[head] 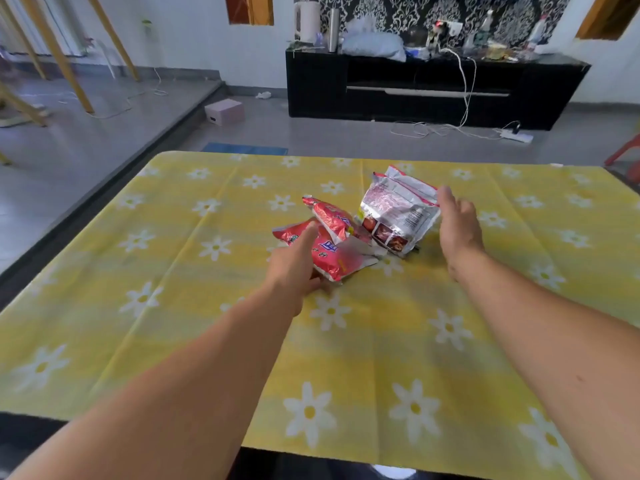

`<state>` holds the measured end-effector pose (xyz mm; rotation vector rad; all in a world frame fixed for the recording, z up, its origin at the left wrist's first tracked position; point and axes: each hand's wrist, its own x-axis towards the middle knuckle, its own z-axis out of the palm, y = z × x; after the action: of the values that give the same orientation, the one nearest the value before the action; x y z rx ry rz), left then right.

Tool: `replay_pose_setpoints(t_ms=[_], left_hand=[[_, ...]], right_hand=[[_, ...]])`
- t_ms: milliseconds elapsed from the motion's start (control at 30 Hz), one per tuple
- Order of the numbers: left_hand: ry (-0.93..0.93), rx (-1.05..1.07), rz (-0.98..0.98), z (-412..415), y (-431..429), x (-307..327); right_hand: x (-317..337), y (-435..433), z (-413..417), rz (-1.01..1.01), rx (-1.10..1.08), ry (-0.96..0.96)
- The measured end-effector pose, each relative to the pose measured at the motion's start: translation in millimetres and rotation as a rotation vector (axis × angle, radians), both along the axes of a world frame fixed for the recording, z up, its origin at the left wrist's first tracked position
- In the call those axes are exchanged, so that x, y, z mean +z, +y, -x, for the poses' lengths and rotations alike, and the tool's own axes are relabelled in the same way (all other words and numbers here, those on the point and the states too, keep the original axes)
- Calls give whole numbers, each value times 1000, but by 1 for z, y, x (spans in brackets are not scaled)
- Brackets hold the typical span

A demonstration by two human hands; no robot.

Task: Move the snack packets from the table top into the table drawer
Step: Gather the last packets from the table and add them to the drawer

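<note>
The surface (346, 358) is covered by a yellow cloth with white flowers and fills the lower half of the view. Both bare forearms extend forward over it from the near edge, converging toward the middle. The silver packet (398, 213) stands tilted at the centre-right of the surface, its printed face toward the camera and its red-edged top pointing away. The lower red packet (332, 258) lies flat just left of it, with the upper red packet (330, 218) propped on top and leaning toward the silver one; all three packets touch or overlap. The right hand (457, 226) is held edge-on, fingers straight and together, thumb apart, beside the right edge of the silver packet; its grip is unclosed and holds nothing. The left hand (294, 268) reaches onto the lower red packet, forefinger laid along the top; whether its grip has closed cannot be told.
</note>
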<state>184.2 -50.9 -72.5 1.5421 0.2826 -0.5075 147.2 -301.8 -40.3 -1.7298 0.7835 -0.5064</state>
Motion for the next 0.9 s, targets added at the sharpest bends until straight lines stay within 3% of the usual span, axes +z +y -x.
replay_pose_setpoints(t_ms=[100,267,367,567,900], left_hand=[[0,-5,-21,-10,-5,2],[7,8,-104,-16,-17,11],[-37,6,-133,-17,-25,20],[-84,20,36,-8,-42,18],[-109,90,49,71,4,25]], right_hand=[[-4,-5,-20,-117,-57,-58],[-5,1,-38,-282,54,-98],[-7,19,-43,-256,129,-116],[-18,66,-33,-68,158,-167],[-10,126,44,-27,274,-137]])
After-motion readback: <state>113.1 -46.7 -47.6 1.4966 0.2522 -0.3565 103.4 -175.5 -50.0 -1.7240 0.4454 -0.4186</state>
